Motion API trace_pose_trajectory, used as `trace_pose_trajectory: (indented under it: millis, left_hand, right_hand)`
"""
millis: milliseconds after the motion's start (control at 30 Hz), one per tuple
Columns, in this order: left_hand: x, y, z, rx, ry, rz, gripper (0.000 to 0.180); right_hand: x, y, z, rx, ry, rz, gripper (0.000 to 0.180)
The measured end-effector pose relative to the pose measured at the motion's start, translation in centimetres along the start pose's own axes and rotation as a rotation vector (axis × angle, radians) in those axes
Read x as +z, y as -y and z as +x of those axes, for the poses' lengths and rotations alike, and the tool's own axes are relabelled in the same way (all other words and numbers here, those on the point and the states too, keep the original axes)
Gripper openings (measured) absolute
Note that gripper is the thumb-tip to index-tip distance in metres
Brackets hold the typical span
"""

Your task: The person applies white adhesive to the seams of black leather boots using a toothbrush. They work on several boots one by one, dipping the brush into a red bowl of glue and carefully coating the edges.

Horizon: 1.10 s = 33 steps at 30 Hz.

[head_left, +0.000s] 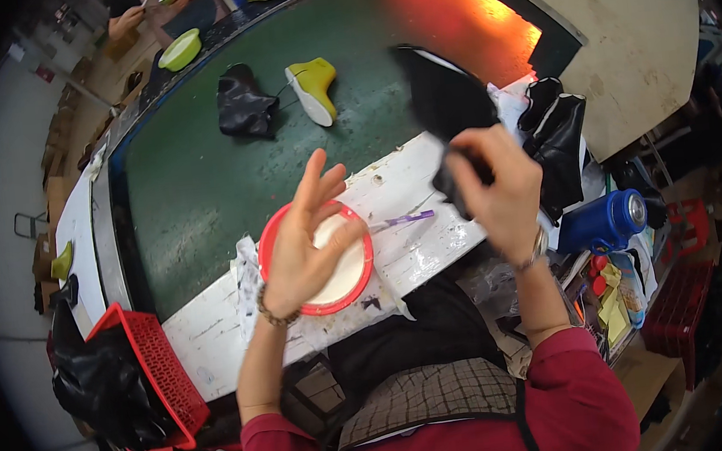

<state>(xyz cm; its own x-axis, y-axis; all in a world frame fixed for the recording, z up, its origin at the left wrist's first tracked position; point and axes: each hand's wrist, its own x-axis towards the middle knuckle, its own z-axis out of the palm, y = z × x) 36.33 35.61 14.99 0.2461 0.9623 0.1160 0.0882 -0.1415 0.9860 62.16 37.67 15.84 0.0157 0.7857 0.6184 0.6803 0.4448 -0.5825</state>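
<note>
My right hand [500,192] is closed around a black boot upper [444,94], blurred by motion, with a pale strip along its top edge. My left hand [307,243] holds nothing, its fingers stretched apart over a red-rimmed bowl [363,281] of creamy white liquid. A purple-handled brush [412,218] reaches from the bowl's right side over the white board [420,263]; its head is hidden. Beyond, on the green surface [187,198], lie another black boot upper [245,102] and a yellow shoe last [313,90] with a white sole.
Several black boot uppers [555,135] are heaped at the right, beside a blue flask [605,221]. A red basket [163,372] with black pieces stands at the left. Orange light glows at the far end. Across the surface, a co-worker's hand [127,23] is near a green bowl [181,50].
</note>
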Motion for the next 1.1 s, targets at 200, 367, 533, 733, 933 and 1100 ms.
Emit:
trace_pose_trajectory:
  millis: [200, 367, 533, 733, 933, 1100]
  left_hand:
    - [-0.5, 1.7, -10.4, 0.032, -0.223, -0.255, 0.095]
    - [-0.7, 1.1, -17.7, -0.18, -0.702, -0.505, 0.062]
    - [-6.1, 4.1, -24.3, -0.418, -0.753, -0.605, 0.043]
    - [-6.1, 3.9, -23.5, -0.396, -0.584, -0.435, 0.038]
    - [-7.6, 3.7, -21.3, -0.501, -0.378, -0.429, 0.046]
    - [-8.3, 2.7, -19.1, -0.597, -0.236, -0.398, 0.048]
  right_hand:
    - [2.7, 12.1, -7.1, -0.36, 0.219, 0.556, 0.025]
    - [4.6, 13.6, -9.0, -0.332, 0.586, 0.884, 0.028]
    - [8.0, 2.7, -7.3, -0.276, 0.349, 0.267, 0.033]
    - [10.1, -5.9, -9.0, 0.005, 0.588, 0.155, 0.024]
    - [10.3, -1.2, -5.6, -0.494, 0.487, -0.146, 0.02]
    - [9.9, -0.6, -4.5, -0.233, 0.59, 0.137, 0.019]
